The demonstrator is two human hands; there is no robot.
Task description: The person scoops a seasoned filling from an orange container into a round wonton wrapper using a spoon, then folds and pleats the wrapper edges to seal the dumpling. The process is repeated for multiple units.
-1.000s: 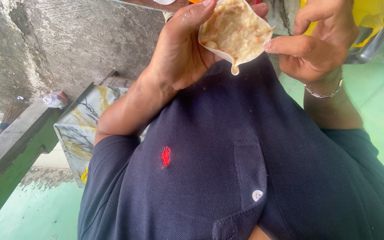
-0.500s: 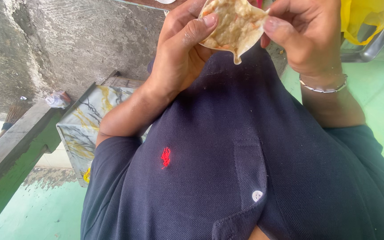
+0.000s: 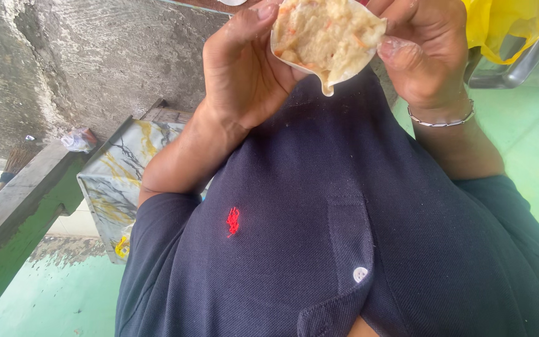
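top centre of the frame, right at the upper edge: a round pale dough wrapper heaped with chunky off-white filling flecked orange (image 3: 327, 39), and the frame cuts off its top. not much room up there. the rough grey concrete wall (image 3: 82, 68) fills the upper left, a crumpled yellow plastic bag (image 3: 500, 25) and a shiny metal chair frame (image 3: 525, 62) crowd the upper right corner. the open space is lower down, over the navy polo shirt (image 3: 319, 237) and the pale green floor (image 3: 531, 156) at the right edge.

left hand (image 3: 244, 68) is curled around the wrapper's left rim, thumb up near the top edge. right hand (image 3: 425, 50), thin silver bangle (image 3: 441, 120) at the wrist, pinches the right rim with thumb and fingers. so both are closed on it, and the wrapper hangs cupped between them with a little point at the bottom.

compared with half a second ago the wrapper is tipped more toward the camera, so the filling shows plainly now, and both hands sit a bit higher in the frame.
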